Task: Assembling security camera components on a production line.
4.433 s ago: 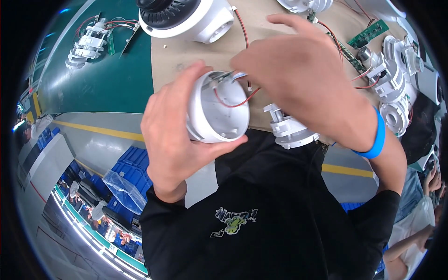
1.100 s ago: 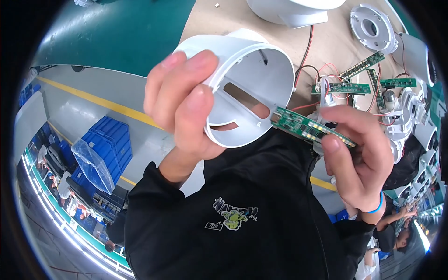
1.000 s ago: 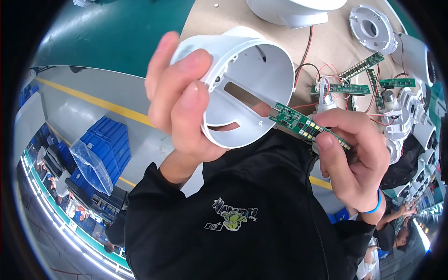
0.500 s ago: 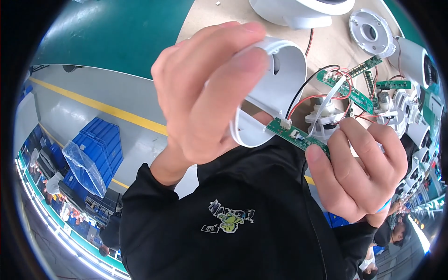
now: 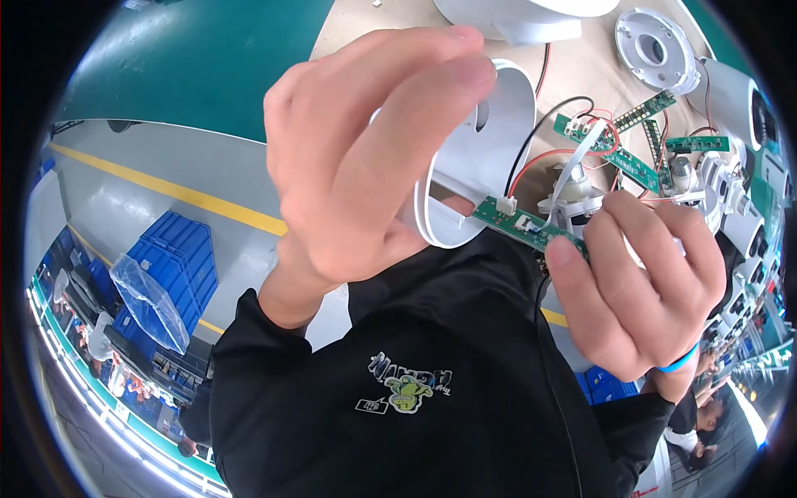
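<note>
Left hand [image 5: 357, 166] wrapped about a white housing [image 5: 510, 112], grip closed on it, fingers reaching across its near side; the housing is held up over the near edge of the tabletop [image 5: 191, 66], tilted, its open mouth turned toward the wearer and the right. Right hand [image 5: 639, 295], blue wristband [image 5: 681, 360] at the wrist, pinches one end of a narrow green circuit board [image 5: 521, 228] between thumb and fingers. Far end of that board lies at the housing's rim; whether it touches or merely passes in front is hard to tell, the left fingers covering much of the mouth. White connector [image 5: 506, 205] on the board, a black wire [image 5: 520, 153] and a red wire [image 5: 531, 161] rising from it; a flat white ribbon cable [image 5: 572, 173] runs up beside them. Behind these, a second green board [image 5: 633, 168] and a small white assembly [image 5: 573, 199]. Farther right, a round white plate [image 5: 633, 60] with a central hole, near another white housing [image 5: 726, 95]. On the floor, left: blue crates [image 5: 187, 253], clear plastic bag [image 5: 149, 303] against them.
</note>
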A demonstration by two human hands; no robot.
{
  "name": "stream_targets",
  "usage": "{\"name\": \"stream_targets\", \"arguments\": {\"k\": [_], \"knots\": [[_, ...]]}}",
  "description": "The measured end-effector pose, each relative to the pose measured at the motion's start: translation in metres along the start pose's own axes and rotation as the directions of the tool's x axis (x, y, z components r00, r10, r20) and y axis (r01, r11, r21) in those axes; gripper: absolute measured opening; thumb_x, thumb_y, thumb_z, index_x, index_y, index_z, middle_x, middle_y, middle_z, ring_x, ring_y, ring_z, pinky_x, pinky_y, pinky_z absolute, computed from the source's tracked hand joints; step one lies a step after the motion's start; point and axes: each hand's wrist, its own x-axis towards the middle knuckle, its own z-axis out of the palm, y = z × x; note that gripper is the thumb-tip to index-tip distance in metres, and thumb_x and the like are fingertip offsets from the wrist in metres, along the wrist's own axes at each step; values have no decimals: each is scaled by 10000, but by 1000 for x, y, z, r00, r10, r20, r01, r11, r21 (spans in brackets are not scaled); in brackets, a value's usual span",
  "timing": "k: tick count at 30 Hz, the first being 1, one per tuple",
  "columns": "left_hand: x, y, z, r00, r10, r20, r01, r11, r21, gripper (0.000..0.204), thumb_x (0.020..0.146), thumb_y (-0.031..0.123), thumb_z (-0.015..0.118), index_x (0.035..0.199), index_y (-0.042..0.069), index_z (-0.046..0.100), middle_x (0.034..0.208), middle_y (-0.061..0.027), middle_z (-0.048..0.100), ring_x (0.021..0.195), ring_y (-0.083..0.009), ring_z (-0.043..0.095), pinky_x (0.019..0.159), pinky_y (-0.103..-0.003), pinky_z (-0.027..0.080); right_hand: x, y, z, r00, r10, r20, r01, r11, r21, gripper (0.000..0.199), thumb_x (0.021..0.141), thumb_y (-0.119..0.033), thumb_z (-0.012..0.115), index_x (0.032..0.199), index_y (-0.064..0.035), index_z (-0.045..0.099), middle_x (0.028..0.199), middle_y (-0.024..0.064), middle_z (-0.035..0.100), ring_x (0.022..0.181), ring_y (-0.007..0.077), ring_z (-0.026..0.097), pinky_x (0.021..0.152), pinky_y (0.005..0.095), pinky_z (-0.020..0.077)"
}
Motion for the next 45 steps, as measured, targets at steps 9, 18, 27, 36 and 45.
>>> {"name": "stream_targets", "arguments": {"k": [9,18,27,36,45], "knots": [[0,4,6,999,14,-50,-14,1000,12,786,614,226,822,1227,-51,415,1154,-281,521,1018,-315,561,818,-322,478,-2,-11,5,998,35,-54,-37,998,-42,320,634,-73,618,944,-51,540,683,74,573,610,230,598,512,305,407],[0,16,12,997,-33,-73,34,999,12,718,648,228,791,1222,21,413,1170,-221,539,1039,-296,539,874,-346,408,8,-11,12,988,115,107,-135,968,211,285,732,-181,607,960,-14,565,777,98,585,683,232,585,553,321,430],[0,13,13,996,-4,-88,8,999,45,740,623,249,808,1210,28,416,1155,-221,546,1006,-301,557,849,-361,413,-5,-4,15,968,214,134,-252,806,536,333,693,-161,655,946,48,600,836,120,582,635,231,561,528,306,424],[1,12,12,998,-16,-60,16,1000,-4,812,605,199,824,1271,55,383,1147,-240,536,998,-308,558,799,-339,462,-10,-10,15,972,146,-185,-73,933,351,377,508,-46,630,859,88,596,692,124,552,560,221,545,454,290,386],[1,15,12,999,4,-37,-7,997,-74,829,615,148,817,1298,67,353,1138,-262,517,985,-335,564,753,-343,500,-11,-16,27,974,138,-180,-56,915,400,389,506,-82,616,865,69,613,729,104,552,555,192,533,465,282,385]]}}
